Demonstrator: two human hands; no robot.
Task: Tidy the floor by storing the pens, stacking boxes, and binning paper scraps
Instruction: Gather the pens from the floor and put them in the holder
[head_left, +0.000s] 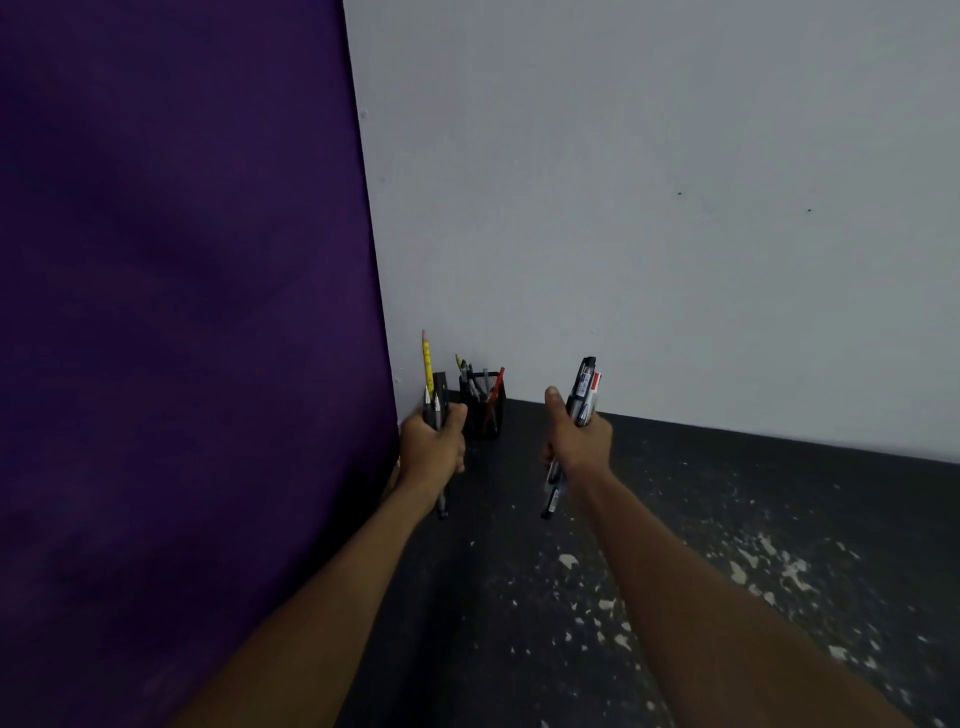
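Yellow pencil (427, 364) and pens (439, 396) gripped in left hand (434, 447), markers (585, 389) in right hand (579, 442).

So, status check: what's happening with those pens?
Left hand grips pencil and pens. Right hand grips markers. Mesh holder on floor ahead, partly filled. Nothing blocking it.

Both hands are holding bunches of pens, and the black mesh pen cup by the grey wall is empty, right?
Not empty: the head view shows the black mesh pen cup already holds several pens, one of them red. The left hand and the right hand do each grip a bunch.
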